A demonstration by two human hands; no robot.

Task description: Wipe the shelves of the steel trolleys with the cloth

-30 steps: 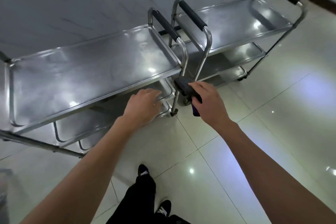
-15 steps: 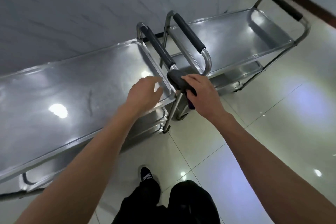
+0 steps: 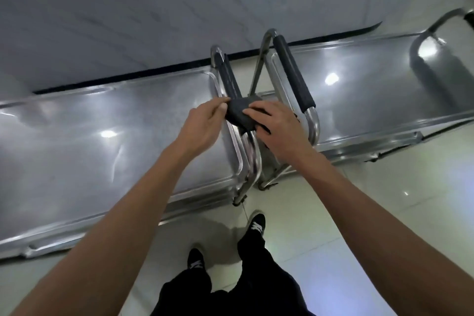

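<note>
Two steel trolleys stand end to end against the wall. The left trolley's top shelf (image 3: 102, 141) spreads below my left arm, the right trolley's top shelf (image 3: 372, 100) lies beyond my right hand. Their black-padded handles meet in the middle. A dark folded cloth (image 3: 239, 113) hangs above the left trolley's handle (image 3: 228, 77). My left hand (image 3: 202, 128) pinches the cloth's left edge with thumb and fingers. My right hand (image 3: 277, 131) grips its right side, fingers laid over the top.
A grey marbled wall (image 3: 179, 7) runs behind both trolleys. The right trolley's padded handle (image 3: 292, 72) rises just right of my hands. Glossy pale floor tiles (image 3: 359, 213) lie in front, with my dark-trousered legs and black shoes (image 3: 254, 223) close to the trolley ends.
I have risen and stepped nearer, so the view now looks straight down on the top shelves. My left hand has come across and taken the cloth that my right hand held alone.
</note>
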